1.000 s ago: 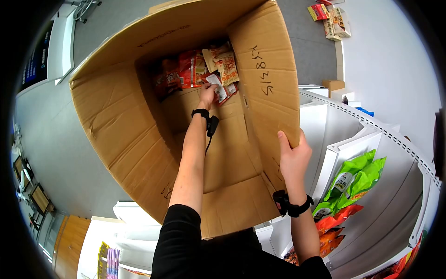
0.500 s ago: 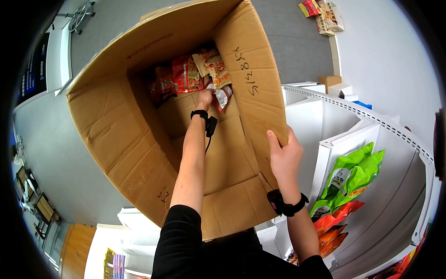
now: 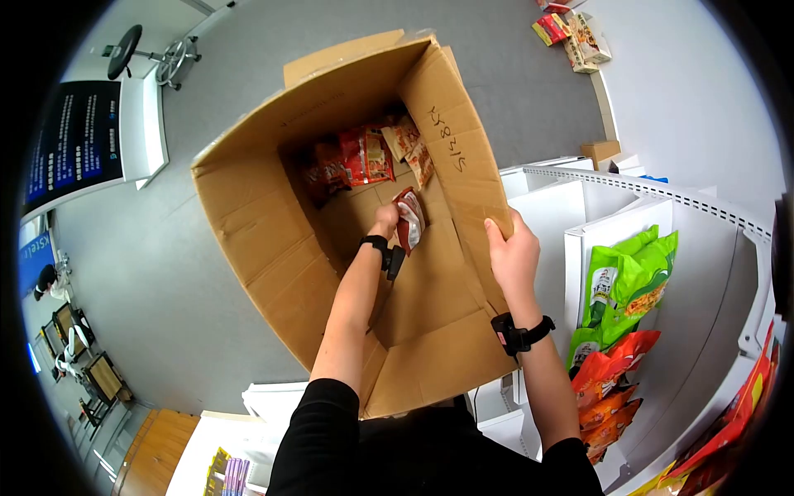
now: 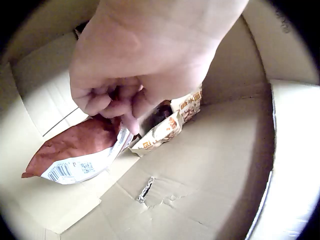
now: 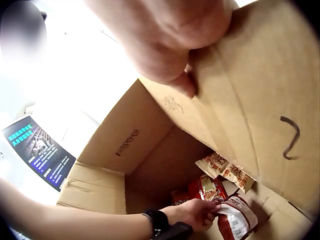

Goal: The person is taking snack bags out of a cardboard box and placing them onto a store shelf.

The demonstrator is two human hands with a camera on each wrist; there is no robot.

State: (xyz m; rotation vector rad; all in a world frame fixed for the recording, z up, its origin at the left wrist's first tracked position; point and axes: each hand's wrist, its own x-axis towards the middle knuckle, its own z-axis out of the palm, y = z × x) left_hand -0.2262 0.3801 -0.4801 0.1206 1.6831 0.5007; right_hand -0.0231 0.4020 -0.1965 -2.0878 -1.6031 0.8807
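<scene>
My left hand (image 3: 386, 217) reaches inside a large open cardboard box (image 3: 265, 223) and pinches one end of a red-brown and white snack bag (image 3: 411, 221). In the left wrist view, the bag's white back (image 4: 75, 169) with its barcode faces up beneath curled fingers. My right hand (image 3: 514, 248) grips the edge of the box's right flap, thumb on the inner side. At the box's far end lie a red snack bag (image 3: 366, 157), a darker red bag (image 3: 327, 168) and beige packets (image 3: 420, 163).
White shelving (image 3: 542, 219) stands at the right, holding green snack bags (image 3: 633, 277) and orange-red bags (image 3: 612, 368). Boxed goods (image 3: 589, 40) sit on the floor by the wall. A wheeled stool (image 3: 175, 62) and a large screen (image 3: 78, 140) are at the left.
My left hand has drawn the red-brown and white bag away from the other bags, toward me. My right hand keeps its grip on the flap. The head view has shifted, showing more floor beyond the box.
</scene>
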